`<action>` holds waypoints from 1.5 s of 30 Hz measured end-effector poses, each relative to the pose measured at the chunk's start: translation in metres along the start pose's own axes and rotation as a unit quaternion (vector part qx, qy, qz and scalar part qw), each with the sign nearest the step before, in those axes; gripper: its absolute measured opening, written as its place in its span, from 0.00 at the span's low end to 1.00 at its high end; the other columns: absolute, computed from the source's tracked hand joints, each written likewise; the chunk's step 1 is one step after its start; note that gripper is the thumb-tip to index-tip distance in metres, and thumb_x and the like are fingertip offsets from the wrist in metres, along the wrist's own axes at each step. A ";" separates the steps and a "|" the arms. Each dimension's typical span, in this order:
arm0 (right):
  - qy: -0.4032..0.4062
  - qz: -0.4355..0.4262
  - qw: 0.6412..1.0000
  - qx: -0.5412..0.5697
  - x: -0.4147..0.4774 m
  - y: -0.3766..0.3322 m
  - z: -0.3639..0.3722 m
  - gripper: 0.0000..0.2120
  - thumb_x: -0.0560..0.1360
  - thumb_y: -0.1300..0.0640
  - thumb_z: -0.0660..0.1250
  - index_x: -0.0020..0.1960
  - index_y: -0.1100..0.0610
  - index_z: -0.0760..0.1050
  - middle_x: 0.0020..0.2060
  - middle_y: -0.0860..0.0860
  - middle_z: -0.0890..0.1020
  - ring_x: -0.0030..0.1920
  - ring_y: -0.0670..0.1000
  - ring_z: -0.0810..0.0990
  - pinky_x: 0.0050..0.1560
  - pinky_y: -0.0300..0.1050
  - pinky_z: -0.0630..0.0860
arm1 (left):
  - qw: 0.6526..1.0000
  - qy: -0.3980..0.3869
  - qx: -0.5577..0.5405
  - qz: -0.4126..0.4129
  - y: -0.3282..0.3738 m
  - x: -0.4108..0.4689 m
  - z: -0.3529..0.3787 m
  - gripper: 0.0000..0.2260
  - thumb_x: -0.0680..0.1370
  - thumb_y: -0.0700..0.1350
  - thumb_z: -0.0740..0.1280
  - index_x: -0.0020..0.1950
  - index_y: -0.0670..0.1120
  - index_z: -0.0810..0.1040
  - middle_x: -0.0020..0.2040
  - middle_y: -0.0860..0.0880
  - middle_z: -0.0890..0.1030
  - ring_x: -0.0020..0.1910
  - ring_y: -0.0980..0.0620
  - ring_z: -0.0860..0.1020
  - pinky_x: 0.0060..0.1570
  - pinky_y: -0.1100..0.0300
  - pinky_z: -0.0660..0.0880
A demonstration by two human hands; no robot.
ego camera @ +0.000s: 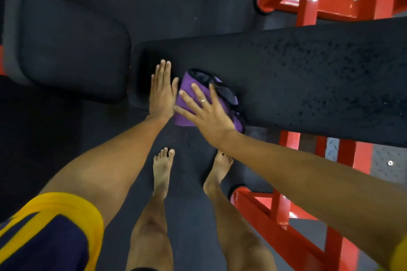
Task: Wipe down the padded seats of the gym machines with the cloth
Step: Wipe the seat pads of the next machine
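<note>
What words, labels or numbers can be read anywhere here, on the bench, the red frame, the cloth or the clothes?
None: no readable text shows anywhere.
Long padded bench: speckled, unmarked.
Second pad: blank.
Red frame: plain paint.
Purple cloth: no visible label.
Shorts: yellow stripes only.

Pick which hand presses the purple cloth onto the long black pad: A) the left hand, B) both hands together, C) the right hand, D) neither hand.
C: the right hand lies spread flat on the purple cloth on the long black pad, while the left hand rests flat on the pad beside the cloth.
</note>
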State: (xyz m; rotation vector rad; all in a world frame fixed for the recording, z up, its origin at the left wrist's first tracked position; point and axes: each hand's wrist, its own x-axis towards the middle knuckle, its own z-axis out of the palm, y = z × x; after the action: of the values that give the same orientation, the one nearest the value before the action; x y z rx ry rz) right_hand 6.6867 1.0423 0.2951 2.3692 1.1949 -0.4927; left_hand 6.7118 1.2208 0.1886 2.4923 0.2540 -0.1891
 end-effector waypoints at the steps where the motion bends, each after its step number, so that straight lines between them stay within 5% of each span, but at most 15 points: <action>1: 0.001 0.004 1.000 -0.001 0.003 0.001 0.000 0.44 0.81 0.47 0.63 0.82 0.47 0.33 0.82 0.57 0.36 0.80 0.67 0.37 0.74 0.75 0.41 | 1.000 -0.003 0.009 -0.001 -0.001 0.001 0.002 0.27 0.86 0.55 0.46 0.83 0.44 0.51 0.83 0.45 0.51 0.82 0.47 0.47 0.81 0.51 0.43; 5: 0.006 -0.003 1.000 -0.005 -0.037 0.032 0.009 0.43 0.82 0.48 0.61 0.82 0.46 0.32 0.81 0.55 0.34 0.81 0.64 0.36 0.77 0.70 0.39 | 1.000 0.005 0.013 -0.021 0.008 -0.005 0.004 0.27 0.86 0.53 0.46 0.83 0.42 0.50 0.83 0.44 0.50 0.82 0.47 0.47 0.81 0.50 0.43; 10: 0.070 0.039 0.995 0.066 -0.076 0.059 0.017 0.41 0.75 0.43 0.67 0.83 0.48 0.53 0.83 0.54 0.52 0.82 0.62 0.49 0.78 0.67 0.40 | 0.998 0.005 -0.037 -0.042 0.040 -0.025 0.010 0.27 0.87 0.51 0.48 0.83 0.40 0.49 0.83 0.43 0.49 0.82 0.47 0.46 0.81 0.51 0.43; 14: 0.021 0.035 0.996 0.076 -0.038 0.065 -0.006 0.38 0.81 0.37 0.56 0.84 0.47 0.45 0.83 0.54 0.44 0.82 0.62 0.43 0.77 0.68 0.37 | 0.998 0.001 -0.045 -0.051 0.054 -0.029 0.012 0.27 0.86 0.51 0.48 0.82 0.40 0.48 0.83 0.43 0.48 0.82 0.48 0.45 0.81 0.52 0.42; 20: 0.070 0.194 0.971 0.124 -0.066 0.112 -0.013 0.38 0.77 0.41 0.63 0.82 0.53 0.58 0.82 0.56 0.58 0.81 0.63 0.54 0.80 0.66 0.49 | 0.998 0.036 -0.056 -0.012 0.073 -0.034 0.008 0.25 0.85 0.41 0.55 0.82 0.40 0.55 0.83 0.43 0.55 0.82 0.48 0.51 0.81 0.52 0.48; 24: 0.048 0.169 0.978 0.110 -0.097 0.087 -0.006 0.42 0.74 0.40 0.67 0.82 0.55 0.58 0.82 0.58 0.57 0.81 0.64 0.52 0.79 0.68 0.47 | 0.998 0.035 -0.051 0.010 0.093 -0.032 0.004 0.30 0.79 0.34 0.62 0.81 0.41 0.59 0.82 0.45 0.59 0.81 0.48 0.55 0.81 0.52 0.51; 30: -0.015 0.133 0.985 0.105 -0.029 0.111 -0.029 0.37 0.82 0.40 0.55 0.84 0.52 0.44 0.83 0.54 0.45 0.82 0.61 0.41 0.79 0.67 0.39 | 0.998 0.037 -0.049 0.016 0.100 -0.018 0.002 0.26 0.81 0.41 0.65 0.79 0.39 0.64 0.79 0.41 0.65 0.79 0.44 0.61 0.79 0.48 0.57; 36: 0.004 0.246 0.960 0.134 -0.053 0.172 -0.029 0.36 0.81 0.41 0.55 0.84 0.53 0.47 0.83 0.55 0.49 0.82 0.61 0.46 0.79 0.64 0.39 | 0.996 0.068 -0.053 0.016 0.122 -0.005 0.000 0.24 0.82 0.36 0.59 0.79 0.39 0.64 0.80 0.43 0.63 0.80 0.46 0.60 0.80 0.55 0.53; 40: 0.013 0.184 0.976 0.116 -0.071 0.170 -0.023 0.36 0.81 0.39 0.56 0.83 0.52 0.52 0.83 0.56 0.53 0.82 0.62 0.49 0.79 0.66 0.42 | 0.995 0.072 -0.068 0.016 0.139 0.011 0.004 0.22 0.84 0.39 0.58 0.79 0.40 0.64 0.80 0.44 0.63 0.80 0.47 0.59 0.79 0.59 0.49; 45: -0.035 0.172 0.972 0.158 -0.006 0.195 -0.034 0.33 0.83 0.38 0.52 0.83 0.50 0.51 0.82 0.54 0.55 0.81 0.62 0.53 0.79 0.66 0.49 | 0.994 0.065 -0.090 0.018 0.155 0.037 0.013 0.23 0.83 0.39 0.59 0.78 0.38 0.64 0.79 0.42 0.66 0.79 0.46 0.61 0.80 0.50 0.55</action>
State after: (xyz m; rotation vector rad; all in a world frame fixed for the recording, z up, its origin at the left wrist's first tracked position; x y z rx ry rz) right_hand 6.8467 0.9532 0.3704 2.7254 0.6901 -0.6814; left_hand 6.7815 1.0955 0.2598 2.3311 0.2684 0.0101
